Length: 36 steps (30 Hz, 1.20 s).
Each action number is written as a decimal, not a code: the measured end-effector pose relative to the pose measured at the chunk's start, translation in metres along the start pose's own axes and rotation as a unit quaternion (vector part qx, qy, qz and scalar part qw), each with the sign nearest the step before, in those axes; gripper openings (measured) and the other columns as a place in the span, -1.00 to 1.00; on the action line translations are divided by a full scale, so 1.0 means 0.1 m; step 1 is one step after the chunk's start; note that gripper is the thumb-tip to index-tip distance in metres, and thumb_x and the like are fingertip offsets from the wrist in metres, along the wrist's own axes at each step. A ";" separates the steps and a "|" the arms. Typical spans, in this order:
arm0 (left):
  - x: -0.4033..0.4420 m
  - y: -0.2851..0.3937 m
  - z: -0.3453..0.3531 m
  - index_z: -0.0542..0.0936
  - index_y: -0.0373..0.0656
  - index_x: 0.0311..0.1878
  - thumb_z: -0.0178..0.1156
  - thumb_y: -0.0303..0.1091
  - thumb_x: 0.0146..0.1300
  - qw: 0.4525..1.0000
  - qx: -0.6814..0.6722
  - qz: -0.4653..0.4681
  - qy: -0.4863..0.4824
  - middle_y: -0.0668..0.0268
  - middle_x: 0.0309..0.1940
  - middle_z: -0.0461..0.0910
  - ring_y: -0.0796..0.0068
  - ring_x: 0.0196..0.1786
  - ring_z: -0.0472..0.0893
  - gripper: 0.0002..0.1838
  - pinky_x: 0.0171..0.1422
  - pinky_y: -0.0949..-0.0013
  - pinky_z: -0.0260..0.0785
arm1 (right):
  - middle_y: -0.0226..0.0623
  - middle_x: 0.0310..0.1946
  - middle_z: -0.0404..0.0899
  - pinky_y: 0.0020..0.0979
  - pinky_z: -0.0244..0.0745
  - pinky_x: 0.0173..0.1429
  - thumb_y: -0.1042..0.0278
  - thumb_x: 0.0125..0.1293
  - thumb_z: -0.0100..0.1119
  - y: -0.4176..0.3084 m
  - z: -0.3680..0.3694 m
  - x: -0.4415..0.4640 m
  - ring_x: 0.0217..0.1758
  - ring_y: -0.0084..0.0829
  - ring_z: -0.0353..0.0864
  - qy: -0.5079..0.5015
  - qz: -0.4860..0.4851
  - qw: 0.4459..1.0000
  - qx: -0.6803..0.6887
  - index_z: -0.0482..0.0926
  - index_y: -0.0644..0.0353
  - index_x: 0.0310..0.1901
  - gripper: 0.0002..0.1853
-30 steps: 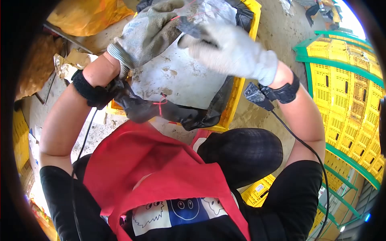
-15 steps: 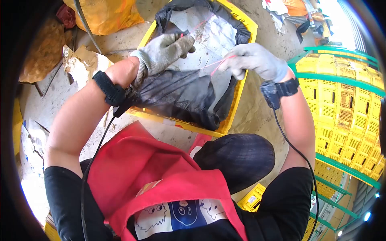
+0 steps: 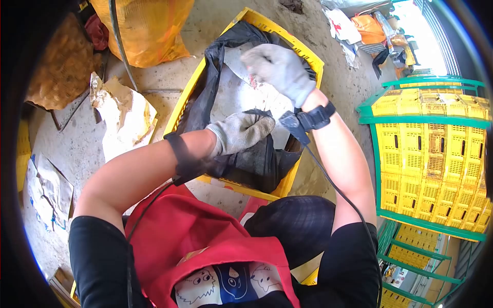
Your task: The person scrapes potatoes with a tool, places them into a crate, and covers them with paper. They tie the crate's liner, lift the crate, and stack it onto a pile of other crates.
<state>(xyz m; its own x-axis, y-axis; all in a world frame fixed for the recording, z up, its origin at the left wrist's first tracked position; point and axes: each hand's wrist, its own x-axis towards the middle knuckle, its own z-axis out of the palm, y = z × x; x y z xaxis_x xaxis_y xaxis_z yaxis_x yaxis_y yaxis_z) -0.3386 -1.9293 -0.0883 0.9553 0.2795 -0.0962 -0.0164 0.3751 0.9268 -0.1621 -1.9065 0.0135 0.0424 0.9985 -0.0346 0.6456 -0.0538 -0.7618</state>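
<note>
A yellow crate point(image 3: 182, 105) lies in front of me, lined with a black plastic bag point(image 3: 210, 61). Inside, a pale grey surface point(image 3: 231, 82) shows, brightly lit in the middle. My left hand point(image 3: 244, 133), in a grey-white work glove, is closed on a gathered edge of the black bag at the near side. Above the far half of the crate is my gloved right hand point(image 3: 281, 72), fingers curled. Bits of pink string point(image 3: 252, 81) show beside its fingers; most of the string is hidden or blurred.
A full orange sack point(image 3: 149, 36) and a brown sack point(image 3: 59, 66) stand at the upper left. Torn paper point(image 3: 120, 115) lies left of the crate. Stacked yellow crates point(image 3: 431, 159) in a green frame point(image 3: 379, 174) stand at right. Assorted bags point(image 3: 368, 28) lie upper right.
My left hand has moved right and toward me, over the near part of the bag. My right hand has moved left, over the crate. The pink string no longer stretches visibly beside it.
</note>
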 end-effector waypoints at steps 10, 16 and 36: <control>-0.09 0.12 0.01 0.67 -0.22 -0.15 0.01 -0.04 0.63 0.998 -0.040 -0.029 0.048 0.46 -0.32 0.56 0.65 -0.23 0.46 -0.56 -0.05 0.48 0.39 | -0.22 -0.14 0.74 -0.48 0.58 -0.01 0.03 0.47 0.21 0.68 -0.38 -0.36 -0.12 -0.49 0.71 0.170 0.061 0.976 -0.119 0.61 0.34 0.15 -0.51; -0.08 0.13 -0.02 0.68 -0.21 -0.11 -0.02 -0.04 0.64 1.000 0.008 -0.018 0.024 0.44 -0.29 0.58 0.64 -0.18 0.48 -0.56 0.00 0.45 0.41 | -0.28 -0.22 0.72 -0.42 0.63 -0.11 -0.07 0.55 0.09 0.72 -0.18 -0.72 -0.20 -0.41 0.76 0.238 0.364 0.888 0.150 0.65 0.25 0.02 -0.53; -0.06 -0.01 0.01 0.67 -0.22 -0.10 -0.03 -0.04 0.64 1.000 -0.002 -0.012 0.012 0.45 -0.30 0.58 0.63 -0.18 0.50 -0.55 -0.01 0.44 0.42 | -0.22 0.11 0.65 -0.46 0.59 0.14 0.24 0.59 0.08 0.63 -0.09 -0.20 0.03 -0.44 0.71 0.279 -0.089 0.953 0.081 0.44 0.30 0.35 -0.57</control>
<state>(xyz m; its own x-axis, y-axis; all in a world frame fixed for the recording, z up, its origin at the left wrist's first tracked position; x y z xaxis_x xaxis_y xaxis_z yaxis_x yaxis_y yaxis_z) -0.3437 -1.9320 -0.0886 0.9480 0.2917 -0.1277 0.0055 0.3859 0.9225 -0.1154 -1.9304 -0.0284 0.3719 0.8285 0.4185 0.5553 0.1627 -0.8156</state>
